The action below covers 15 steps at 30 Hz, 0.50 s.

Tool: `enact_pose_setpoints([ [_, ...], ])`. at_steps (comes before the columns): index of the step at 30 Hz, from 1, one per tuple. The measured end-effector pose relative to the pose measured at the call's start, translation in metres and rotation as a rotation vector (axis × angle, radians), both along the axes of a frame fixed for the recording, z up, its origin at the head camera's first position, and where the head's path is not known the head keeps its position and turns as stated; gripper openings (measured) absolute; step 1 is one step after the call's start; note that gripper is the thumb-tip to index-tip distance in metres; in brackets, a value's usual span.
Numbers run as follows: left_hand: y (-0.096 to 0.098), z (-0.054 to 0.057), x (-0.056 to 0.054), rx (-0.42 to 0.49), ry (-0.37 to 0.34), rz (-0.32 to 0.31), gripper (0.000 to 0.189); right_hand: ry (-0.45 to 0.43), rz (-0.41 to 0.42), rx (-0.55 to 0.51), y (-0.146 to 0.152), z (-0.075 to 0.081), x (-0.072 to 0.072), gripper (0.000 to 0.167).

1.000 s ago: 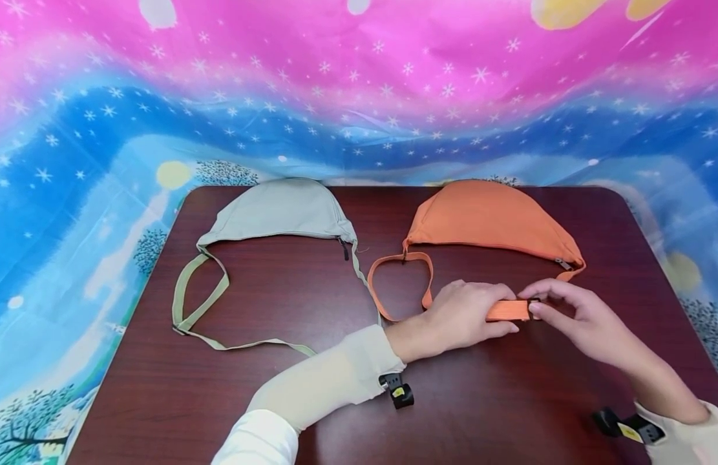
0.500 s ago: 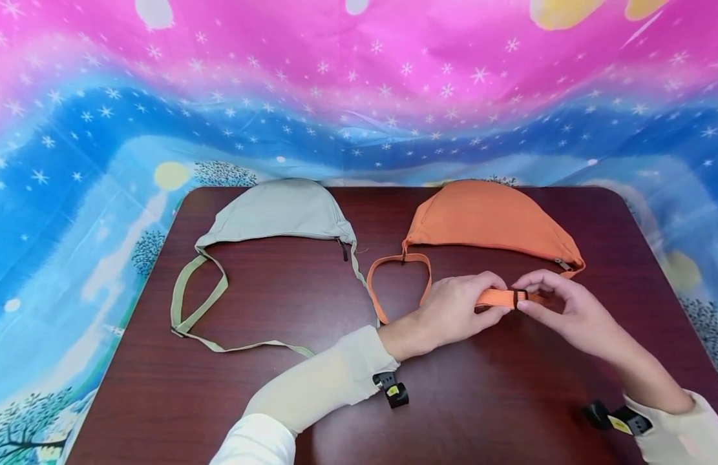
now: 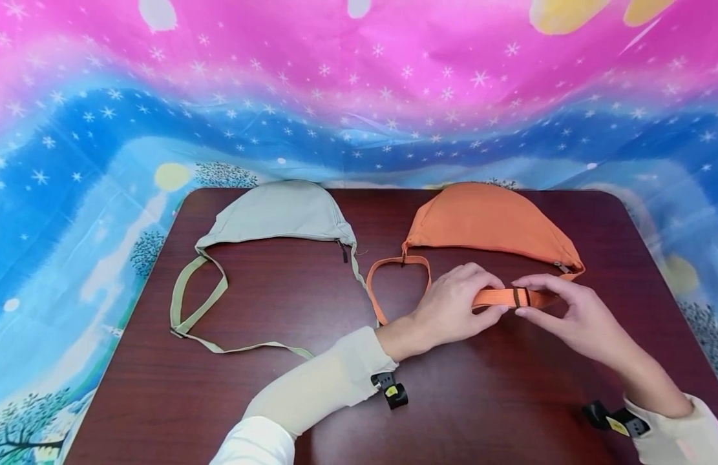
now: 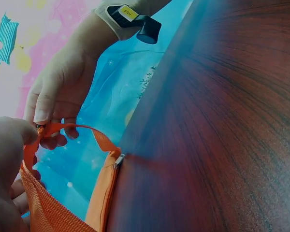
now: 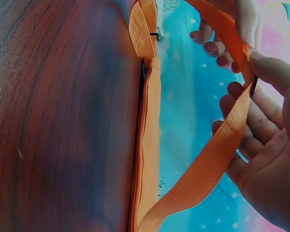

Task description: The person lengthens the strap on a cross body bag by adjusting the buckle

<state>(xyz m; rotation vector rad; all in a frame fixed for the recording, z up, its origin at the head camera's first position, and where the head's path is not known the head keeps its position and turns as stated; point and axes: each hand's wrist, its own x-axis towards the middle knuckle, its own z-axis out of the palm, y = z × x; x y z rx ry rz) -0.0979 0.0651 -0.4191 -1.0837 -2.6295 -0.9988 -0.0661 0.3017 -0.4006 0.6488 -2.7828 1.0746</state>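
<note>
An orange crescent bag [image 3: 486, 216] lies at the back right of the table. Its orange strap [image 3: 495, 298] is held up in front of it. My left hand [image 3: 452, 303] pinches the strap left of a dark slider buckle [image 3: 520, 298]. From the other side my right hand [image 3: 585, 316] pinches the strap at the buckle between thumb and fingers. In the right wrist view the strap [image 5: 198, 169] hangs from the right fingers down to the bag [image 5: 147, 145]. The left wrist view shows the strap [image 4: 53, 208] running between both hands, beside the bag's zipper pull [image 4: 119, 160].
A pale grey-green crescent bag [image 3: 283, 210] lies at the back left, its green strap [image 3: 216, 297] looped toward the front. A loop of orange strap [image 3: 371, 278] rests between the bags. The dark wooden table [image 3: 510, 400] meets a patterned cloth backdrop [image 3: 359, 97] behind.
Both hands have lifted slightly, and the right hand has shifted left, closer to the left hand. The buckle has moved left with the strap, and more strap shows to its right.
</note>
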Motion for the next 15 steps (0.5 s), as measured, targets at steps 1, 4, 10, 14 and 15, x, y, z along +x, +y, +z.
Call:
enact_pose_setpoints([
  [1,-0.0002,0.0007,-0.0002,0.0,0.01,0.003,0.029,-0.001,-0.004,-0.008,0.0005,-0.0003,0.0001,0.044],
  [4,-0.0007,0.0032,-0.0012,0.016,0.034,0.003,0.028,-0.008,-0.007,-0.041,0.0011,-0.001,0.0002,0.045],
  [10,-0.0002,0.0071,-0.0026,0.011,0.028,-0.019,0.027,0.031,0.015,-0.078,0.0014,-0.0021,-0.0005,0.046],
  [14,0.0015,0.0086,-0.0027,0.004,0.012,-0.022,0.028,0.042,0.011,-0.102,0.0009,-0.0032,-0.0004,0.045],
  [15,0.0019,0.0087,-0.0025,0.006,0.012,-0.02,0.028,0.04,0.008,-0.109,0.0006,-0.0034,-0.0001,0.045],
])
